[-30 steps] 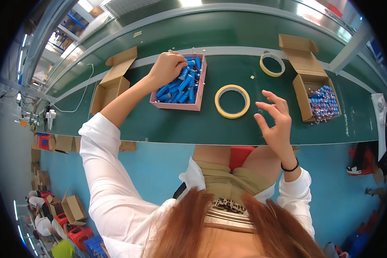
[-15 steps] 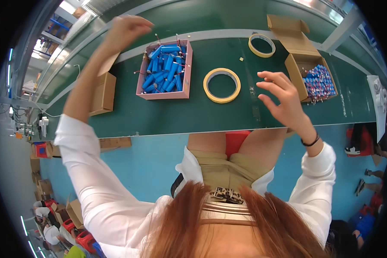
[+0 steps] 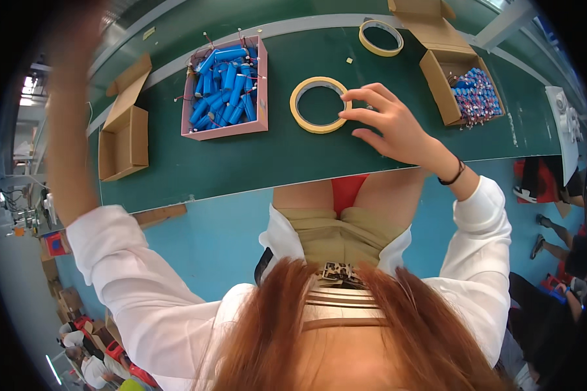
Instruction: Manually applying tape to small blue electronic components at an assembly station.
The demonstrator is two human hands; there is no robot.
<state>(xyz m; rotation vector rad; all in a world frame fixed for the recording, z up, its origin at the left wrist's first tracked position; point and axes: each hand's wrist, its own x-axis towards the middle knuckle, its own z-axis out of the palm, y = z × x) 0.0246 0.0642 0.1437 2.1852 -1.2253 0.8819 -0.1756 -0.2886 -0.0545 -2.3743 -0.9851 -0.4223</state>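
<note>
The right hand (image 3: 392,127) is being held with fingers parted, the tape roll (image 3: 317,129) just beside their tips. Farther left, blue cylinders (image 3: 225,81) are being held in a pink box (image 3: 262,101). The left hand (image 3: 78,23) is being blurred, its grip beyond telling

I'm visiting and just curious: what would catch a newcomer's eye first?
Probably the open pink box crammed with bright blue cylinders, left of centre on the green table. Next, the nearer yellow tape roll to its right, with the right hand open at its edge; farther right, a cardboard box holds more blue pieces.
</note>
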